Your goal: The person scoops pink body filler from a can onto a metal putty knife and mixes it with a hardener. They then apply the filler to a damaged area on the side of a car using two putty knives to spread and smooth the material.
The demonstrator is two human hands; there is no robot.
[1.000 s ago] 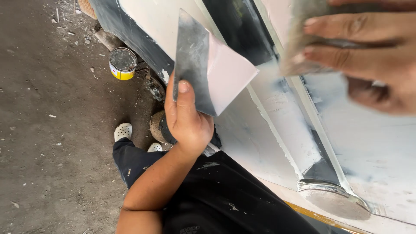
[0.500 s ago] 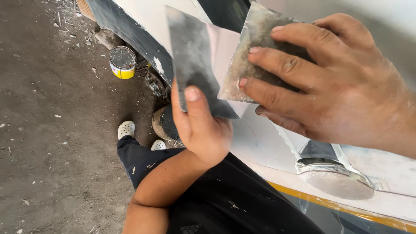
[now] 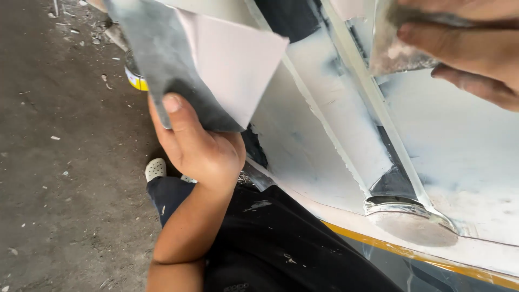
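Sitting on the concrete floor [image 3: 59,178] beside the car body panel [image 3: 465,157], a small tin [image 3: 135,78] with a yellow band peeks out from behind the flat mixing board; its contents cannot be made out, since the board hides most of it.

Left hand [image 3: 197,148] is clenched on the lower corner of that grey mixing board [image 3: 162,59], thumb pressed flat on the dark face, and a pale sheet [image 3: 232,59] lies on the board's right half. Right hand [image 3: 470,48] grips a filler-smeared spreader [image 3: 394,48] at the top right of the view, its lower edge touching the sanded, whitish panel just beside the raised pillar strip [image 3: 351,124].

Half a second ago the right hand sat lower and nearer the middle, with the spreader close against the board; now it has moved up and to the right, onto the panel, well apart from the board. The left hand has kept its hold (same thumb placement), though the board now fills more of the upper left. A white shoe [image 3: 155,168] shows below the left wrist.
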